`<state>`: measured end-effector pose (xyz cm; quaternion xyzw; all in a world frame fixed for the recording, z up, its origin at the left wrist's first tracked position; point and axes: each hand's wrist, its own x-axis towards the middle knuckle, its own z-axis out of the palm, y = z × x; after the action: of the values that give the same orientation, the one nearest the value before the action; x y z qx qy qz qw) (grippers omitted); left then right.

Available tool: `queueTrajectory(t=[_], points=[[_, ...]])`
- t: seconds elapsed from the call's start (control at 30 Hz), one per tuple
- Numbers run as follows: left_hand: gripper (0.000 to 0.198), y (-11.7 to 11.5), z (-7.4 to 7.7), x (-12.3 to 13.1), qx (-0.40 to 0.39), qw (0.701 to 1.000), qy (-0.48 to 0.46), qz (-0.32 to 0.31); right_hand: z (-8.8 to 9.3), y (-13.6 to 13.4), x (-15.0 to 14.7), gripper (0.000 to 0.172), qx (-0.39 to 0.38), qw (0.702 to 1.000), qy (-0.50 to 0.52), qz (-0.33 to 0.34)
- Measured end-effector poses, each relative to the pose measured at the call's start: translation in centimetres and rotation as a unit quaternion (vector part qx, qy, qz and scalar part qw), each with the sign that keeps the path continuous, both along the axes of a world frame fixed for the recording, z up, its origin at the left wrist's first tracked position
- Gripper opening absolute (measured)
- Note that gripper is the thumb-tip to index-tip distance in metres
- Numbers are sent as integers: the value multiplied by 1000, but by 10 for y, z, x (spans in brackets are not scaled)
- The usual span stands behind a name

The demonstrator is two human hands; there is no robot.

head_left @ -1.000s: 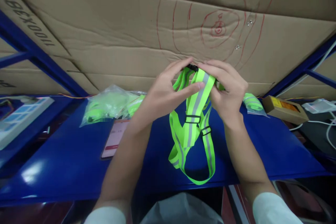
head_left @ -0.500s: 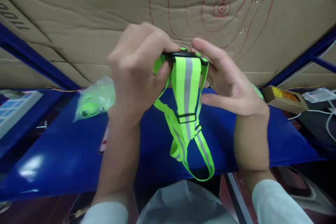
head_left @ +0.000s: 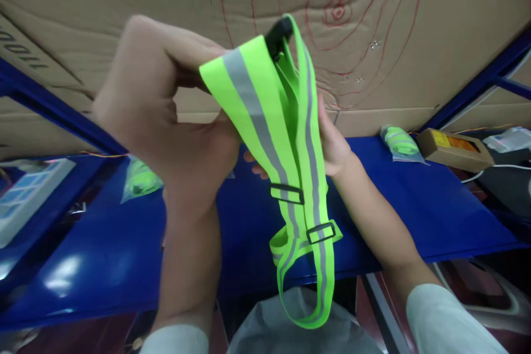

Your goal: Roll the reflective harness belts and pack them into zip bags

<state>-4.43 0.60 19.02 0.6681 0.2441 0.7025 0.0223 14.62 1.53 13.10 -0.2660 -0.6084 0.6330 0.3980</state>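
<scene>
My left hand (head_left: 166, 105) raised, fingers clamped on the reflective strap (head_left: 265, 116), right hand (head_left: 334, 146) behind it, its fingers' hold hidden

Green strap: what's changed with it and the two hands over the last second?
The reflective strap has been lifted up and nearer the camera. The left hand left the black buckle and now grips the band beside it. The right hand slid down behind the strap, its grip hidden. The bagged strap and brown box on the blue shelf stayed put.
</scene>
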Motion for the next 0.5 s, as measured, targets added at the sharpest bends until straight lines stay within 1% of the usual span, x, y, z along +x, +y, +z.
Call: queueTrajectory(t=[0.03,0.07,0.1,0.13,0.2,0.23,0.27,0.33,0.4,0.5], points=[[10,9,-3,-3,70,995,35,59,1,-5,-1,92,-24,999,20,7],[6,17,-6,-7,112,987,66,99,1,-8,-1,92,-38,999,33,14],[5,24,-8,-9,127,979,89,131,1,-9,-1,91,-46,998,39,26],[8,28,-10,-11,128,977,96,142,-1,-9,-2,88,-48,997,38,40],[12,33,-12,-12,94,982,106,127,-3,-7,-4,79,-37,997,16,58],[13,34,-12,-12,71,985,105,116,-4,-5,-6,72,-26,998,0,56],[14,34,-13,-12,54,988,101,106,-4,-4,-8,65,-13,999,-12,42],[15,34,-14,-12,34,991,95,89,-4,-3,-12,53,2,1000,-15,-7],[13,36,-15,-13,14,995,80,66,-3,-4,-14,44,-11,999,-1,-52],[7,41,-16,-16,-4,998,55,23,-4,-5,-13,38,-70,995,7,-67]])
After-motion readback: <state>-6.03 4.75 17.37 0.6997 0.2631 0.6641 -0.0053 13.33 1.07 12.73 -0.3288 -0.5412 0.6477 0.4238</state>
